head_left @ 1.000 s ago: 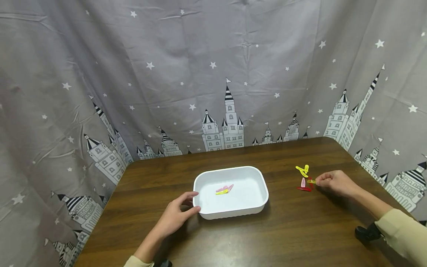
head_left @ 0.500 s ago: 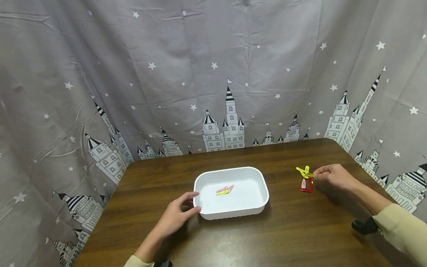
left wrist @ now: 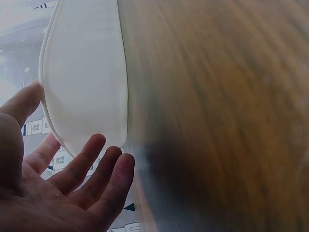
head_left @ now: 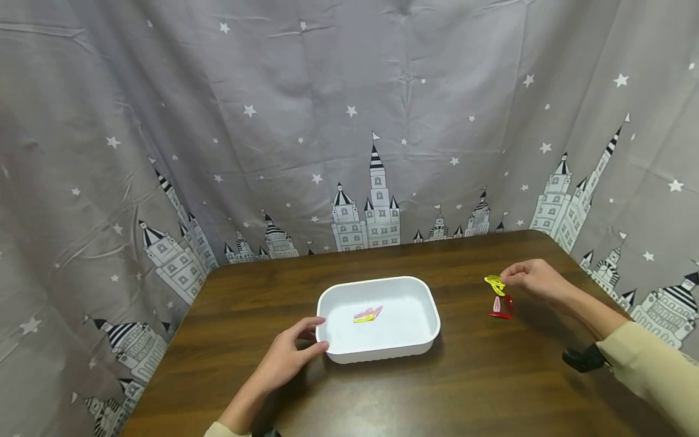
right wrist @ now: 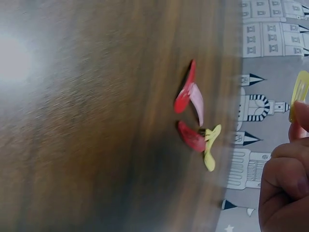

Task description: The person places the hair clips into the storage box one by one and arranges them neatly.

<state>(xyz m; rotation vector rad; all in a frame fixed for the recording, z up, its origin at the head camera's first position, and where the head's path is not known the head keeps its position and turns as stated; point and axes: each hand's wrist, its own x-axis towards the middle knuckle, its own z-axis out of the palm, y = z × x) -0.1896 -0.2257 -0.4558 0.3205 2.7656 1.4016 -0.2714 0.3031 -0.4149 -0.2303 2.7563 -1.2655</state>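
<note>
My right hand [head_left: 534, 279] pinches a yellow snap hair clip [right wrist: 300, 89] between thumb and fingertips, raised above the table. Below it lies a small group: a pair of yellow hair clips [right wrist: 210, 147], two red hair clips [right wrist: 185, 99] and a pink hair clip [head_left: 496, 304]. In the head view the held clip overlaps the yellow pair. My left hand [head_left: 286, 354] rests at the left end of a white tray [head_left: 377, 355], thumb and index finger touching its rim, the other fingers loosely spread. Inside the tray lie a yellow hair clip [head_left: 363, 318] and pink hair clips [head_left: 377, 311].
The brown wooden table [head_left: 464, 376] carries the tray near its middle and the clip group toward its right side. Behind the table hangs a grey curtain [head_left: 273, 121] printed with castles and stars.
My right hand has lifted the yellow clip from beside the red ones and moved it back and slightly left, over the yellow pair. The left hand and tray stay in place.
</note>
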